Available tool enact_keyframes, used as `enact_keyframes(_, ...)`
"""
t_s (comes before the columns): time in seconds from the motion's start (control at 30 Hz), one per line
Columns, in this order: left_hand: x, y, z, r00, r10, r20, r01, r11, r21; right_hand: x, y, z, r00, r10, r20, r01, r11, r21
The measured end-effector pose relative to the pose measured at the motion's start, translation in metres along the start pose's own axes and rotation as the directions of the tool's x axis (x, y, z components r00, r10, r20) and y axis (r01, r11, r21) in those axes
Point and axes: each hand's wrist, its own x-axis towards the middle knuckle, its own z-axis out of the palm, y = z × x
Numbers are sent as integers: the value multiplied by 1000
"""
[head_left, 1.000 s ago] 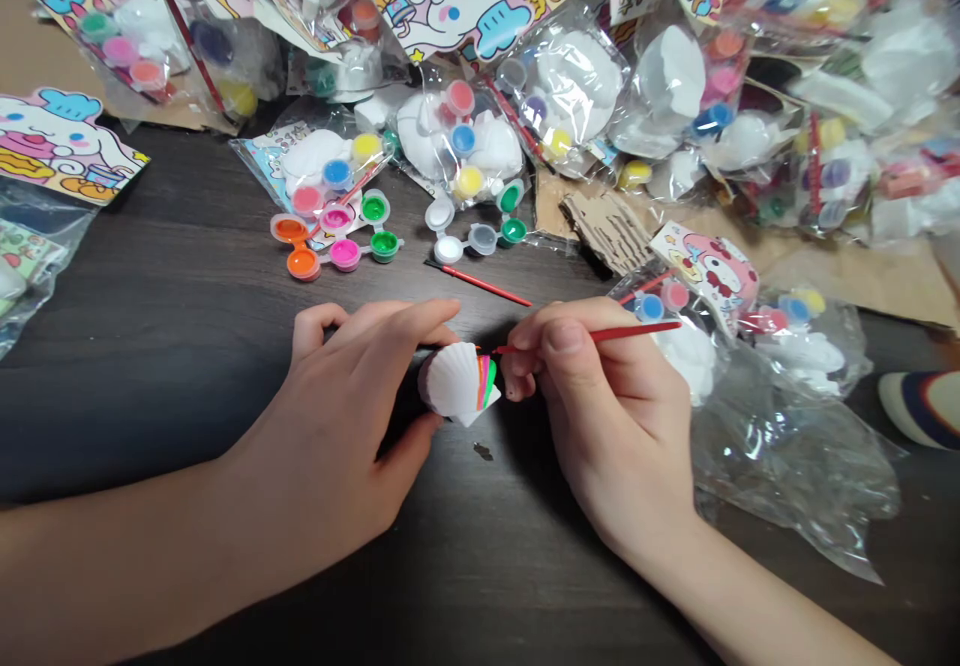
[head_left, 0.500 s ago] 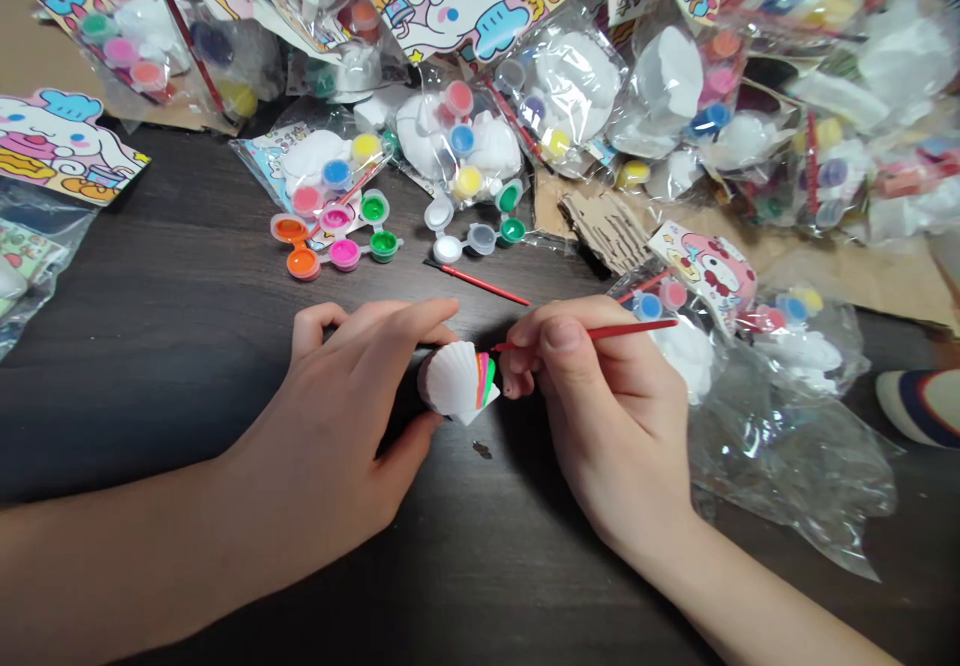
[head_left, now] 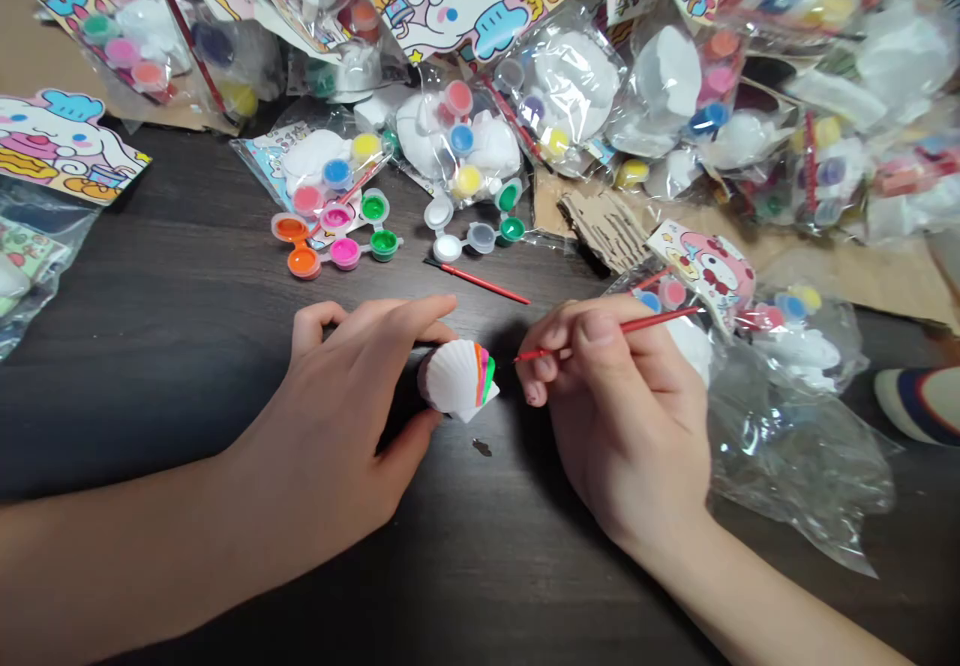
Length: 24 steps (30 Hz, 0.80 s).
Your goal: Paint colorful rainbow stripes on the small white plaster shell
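A small white shell (head_left: 450, 381), striped orange, pink and green along its right edge, sits at mid-worktop between the two hands. The left hand (head_left: 341, 406) grips its plain side between thumb and fingers, presumably to steady it and spare the wet colour. The right hand (head_left: 626, 396) pinches a red paintbrush (head_left: 652, 319) like a pen, likely for fine control, its tip just beside the stripes but apart from them. Beyond lie a spare brush (head_left: 484, 283) and two strips of paint pots, one with orange, pink and green (head_left: 345, 253), the other including white (head_left: 448, 248), lids open, probably for easy dipping. The dark worktop (head_left: 480, 566) bears a small smear (head_left: 481, 447). Bagged craft kits (head_left: 577, 86) and cardboard (head_left: 604, 231) crowd its far side; little of the room shows.
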Motion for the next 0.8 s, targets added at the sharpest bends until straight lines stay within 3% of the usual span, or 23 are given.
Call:
enact_keyframes(0.17, 0, 0, 0, 1000, 0, -3, 0, 1000, -2, -3, -2, -2, 994, -8, 107, 21, 992, -122)
enact_keyframes(0.8, 1, -2, -1, 1000, 19, 12, -19, 1000, -4, -3, -3, -2, 996, 1, 91, 17, 980, -201)
